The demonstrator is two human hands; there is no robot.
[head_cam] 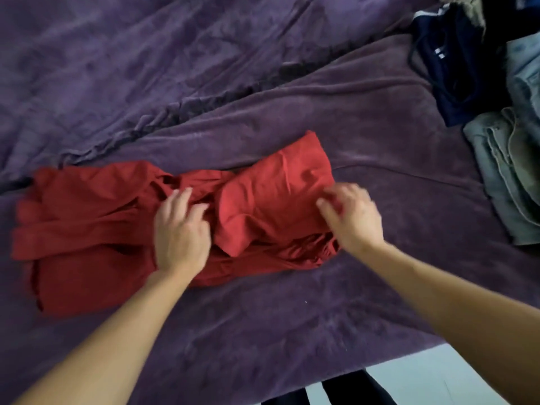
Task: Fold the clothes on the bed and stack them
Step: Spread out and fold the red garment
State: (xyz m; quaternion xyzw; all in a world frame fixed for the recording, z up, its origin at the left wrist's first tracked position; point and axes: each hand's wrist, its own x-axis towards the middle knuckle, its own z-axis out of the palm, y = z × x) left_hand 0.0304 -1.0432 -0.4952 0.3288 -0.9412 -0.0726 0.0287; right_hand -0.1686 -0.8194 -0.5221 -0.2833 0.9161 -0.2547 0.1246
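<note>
And there was the red garment (271, 182), stretched left to right across the middle of the frame on the bed (263, 331). It lay on the purple cover close to the person's edge, likely so both arms could reach it without stretching. Its left part lay fairly flat in long bands. Its right part was doubled over into a flap (263, 206) that sat on top of the rest, with bunched cloth showing below it, so the fold looked half made and not yet smooth.

The left hand (181, 232) rested palm down at the garment's middle, right where the flap ended. Its fingers (178, 197) were nearly straight and spread a little on the cloth, gripping nothing. That looked like a holding-down job, pinning the layers so the flap would not slide.

The right hand (355, 219) was over the flap's right side, knuckles up, fingers loosely bent and one finger pointing left. The hand was blurred, so I could not tell whether it pinched the cloth or only touched it. Both forearms came in from the lower corners and angled inward, wrists low to the bed.

At the right edge of the frame lay other clothes, well apart from the red one: a navy top (455, 68), pale jeans (526, 71) and grey trousers (502, 176). They were parked out of the way, I'd judge, leaving working room.
</note>
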